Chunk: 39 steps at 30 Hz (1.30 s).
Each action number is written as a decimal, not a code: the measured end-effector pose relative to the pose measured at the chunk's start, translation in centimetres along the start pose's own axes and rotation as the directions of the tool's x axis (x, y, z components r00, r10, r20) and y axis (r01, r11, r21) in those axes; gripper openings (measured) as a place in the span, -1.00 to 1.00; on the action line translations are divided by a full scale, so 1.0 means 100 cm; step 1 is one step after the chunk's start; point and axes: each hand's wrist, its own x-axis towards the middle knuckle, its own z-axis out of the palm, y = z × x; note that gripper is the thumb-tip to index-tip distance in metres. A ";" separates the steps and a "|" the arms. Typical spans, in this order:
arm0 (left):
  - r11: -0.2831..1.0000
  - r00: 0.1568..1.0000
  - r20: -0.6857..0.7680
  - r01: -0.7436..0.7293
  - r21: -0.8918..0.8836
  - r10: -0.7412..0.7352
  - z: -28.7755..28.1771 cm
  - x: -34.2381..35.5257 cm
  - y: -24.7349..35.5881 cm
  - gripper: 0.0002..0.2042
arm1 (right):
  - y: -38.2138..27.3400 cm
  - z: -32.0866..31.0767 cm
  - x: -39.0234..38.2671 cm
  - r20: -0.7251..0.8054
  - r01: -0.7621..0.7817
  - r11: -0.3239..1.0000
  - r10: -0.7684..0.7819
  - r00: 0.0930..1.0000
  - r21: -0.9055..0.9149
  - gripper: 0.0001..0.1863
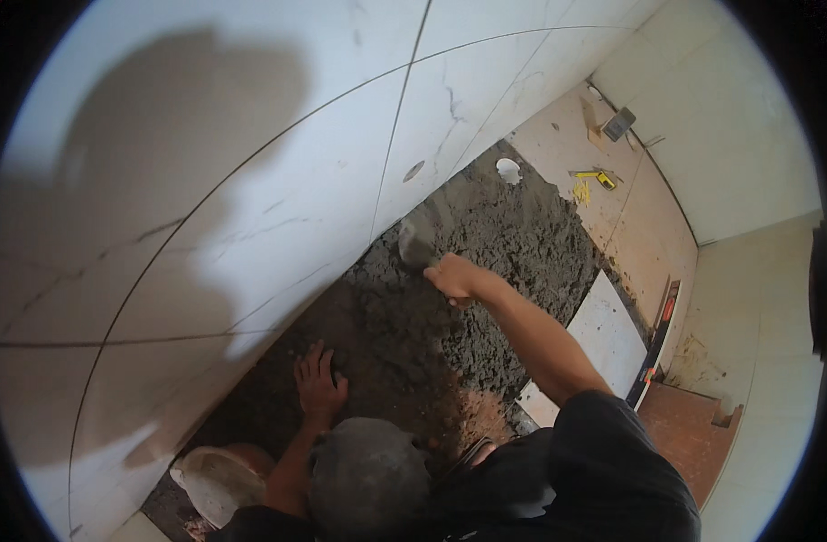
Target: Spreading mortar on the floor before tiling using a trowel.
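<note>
My right hand (pixel 451 278) is closed round a mortar-covered trowel (pixel 415 242), held beside the foot of the white marbled tile wall (pixel 323 163). The trowel's blade is over rough, wet grey mortar (pixel 499 325) spread along the floor; its handle is mostly hidden by my fingers. My left hand (pixel 319 381) rests with fingers apart on darker, flatter mortar nearer the wall. Below it is a pale, stained bucket (pixel 206 479). A grey rounded shape (pixel 368 465), which I cannot identify for sure, lies between my forearms. A white hole (pixel 508 172) sits in the mortar's far end.
A loose white tile (pixel 599 325) lies right of the mortar, with a long level (pixel 657 336) beside it. On beige flooring (pixel 644 221) are a yellow tape measure (pixel 603 180) and a grey block (pixel 618 124). A brown board (pixel 684 434) lies lower right. Tiled walls enclose the right side.
</note>
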 end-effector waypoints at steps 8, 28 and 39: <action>0.999 0.999 -0.040 -0.036 -0.015 0.035 0.002 0.006 0.000 -0.42 | 0.045 -0.017 0.050 0.076 0.492 0.736 -0.521 0.850 -0.465 -0.41; 0.994 0.994 -0.051 -0.094 -0.054 0.092 0.008 0.000 -0.006 -0.45 | 0.020 0.041 -0.045 -0.080 0.114 0.908 -0.159 0.984 -0.404 -0.58; 0.996 0.995 -0.045 -0.086 -0.009 0.086 0.001 0.005 0.003 -0.47 | 0.249 -0.089 -0.064 -0.623 -0.265 0.913 0.015 0.782 -0.310 -0.60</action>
